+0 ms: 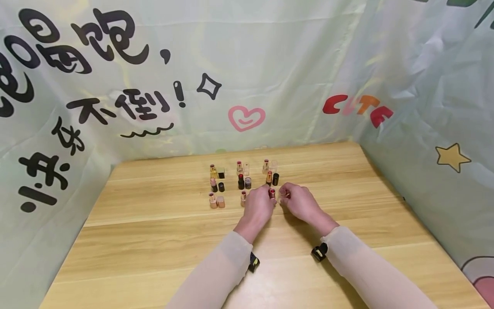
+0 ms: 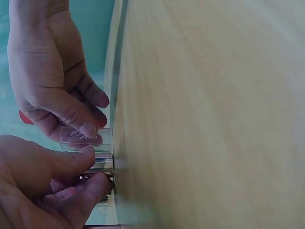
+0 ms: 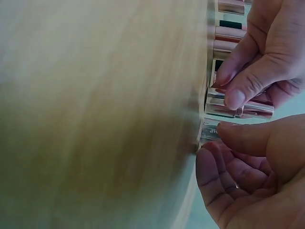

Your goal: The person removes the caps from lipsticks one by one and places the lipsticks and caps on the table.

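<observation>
My left hand (image 1: 258, 204) pinches an uncapped lipstick (image 1: 272, 194) with a red tip, its base at the tabletop. In the left wrist view, thumb and finger lie on either side of its shiny metallic base (image 2: 104, 163). Just to the right, my right hand (image 1: 302, 202) pinches a clear lipstick cap (image 2: 78, 138) between thumb and fingers. The cap (image 3: 209, 129) is upright beside the lipstick, a small gap apart. Another uncapped lipstick (image 1: 243, 199) is partly hidden by my left hand.
Several uncapped lipsticks stand in rows, caps beside them. They include a gold lipstick (image 1: 213, 171), a black one (image 1: 241, 182) and a pink one (image 1: 213, 201) with its cap (image 1: 221, 202). The wooden table (image 1: 154, 249) meets a printed cloth backdrop (image 1: 293, 77) behind and at both sides.
</observation>
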Motion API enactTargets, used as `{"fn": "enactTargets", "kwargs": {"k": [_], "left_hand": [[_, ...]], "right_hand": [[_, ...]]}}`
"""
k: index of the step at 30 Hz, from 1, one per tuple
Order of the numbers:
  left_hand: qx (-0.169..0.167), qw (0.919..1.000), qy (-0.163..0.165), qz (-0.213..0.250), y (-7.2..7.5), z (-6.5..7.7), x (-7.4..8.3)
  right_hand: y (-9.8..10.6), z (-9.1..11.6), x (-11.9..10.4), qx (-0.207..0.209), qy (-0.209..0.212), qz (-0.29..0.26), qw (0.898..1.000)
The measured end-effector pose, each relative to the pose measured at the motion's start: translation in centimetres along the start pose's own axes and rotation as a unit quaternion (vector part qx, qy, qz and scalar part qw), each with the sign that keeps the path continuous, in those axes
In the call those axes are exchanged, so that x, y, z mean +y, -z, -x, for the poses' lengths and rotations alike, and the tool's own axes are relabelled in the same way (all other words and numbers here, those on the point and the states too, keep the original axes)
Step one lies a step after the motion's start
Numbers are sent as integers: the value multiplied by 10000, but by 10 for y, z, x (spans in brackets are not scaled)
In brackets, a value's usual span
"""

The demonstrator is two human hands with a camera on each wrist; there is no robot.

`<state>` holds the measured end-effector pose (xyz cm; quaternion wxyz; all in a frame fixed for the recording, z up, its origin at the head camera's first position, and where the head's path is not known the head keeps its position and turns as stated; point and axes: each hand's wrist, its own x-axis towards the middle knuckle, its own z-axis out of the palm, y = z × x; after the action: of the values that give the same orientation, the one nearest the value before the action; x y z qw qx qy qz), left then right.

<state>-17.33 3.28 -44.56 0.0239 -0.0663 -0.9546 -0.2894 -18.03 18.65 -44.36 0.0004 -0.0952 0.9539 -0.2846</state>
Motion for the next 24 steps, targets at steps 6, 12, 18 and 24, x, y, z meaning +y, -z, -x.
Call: {"fn": "enactTargets", "kwargs": {"k": [6, 12, 18, 24], "left_hand": [[-93, 9999, -12, -66, -2, -2, 0], [-107, 9999, 26, -74, -2, -2, 1], [-196, 9996, 98, -194, 6, 10, 5], [-476, 9984, 36, 307, 40, 38, 5]], "right_hand": [[-1, -3, 1, -57, 32, 3, 10000], [-3, -4, 2, -122, -22, -12, 9999], [-1, 0, 4, -174, -140, -251, 9994], [6, 9, 6, -50, -300, -440, 9986]]}}
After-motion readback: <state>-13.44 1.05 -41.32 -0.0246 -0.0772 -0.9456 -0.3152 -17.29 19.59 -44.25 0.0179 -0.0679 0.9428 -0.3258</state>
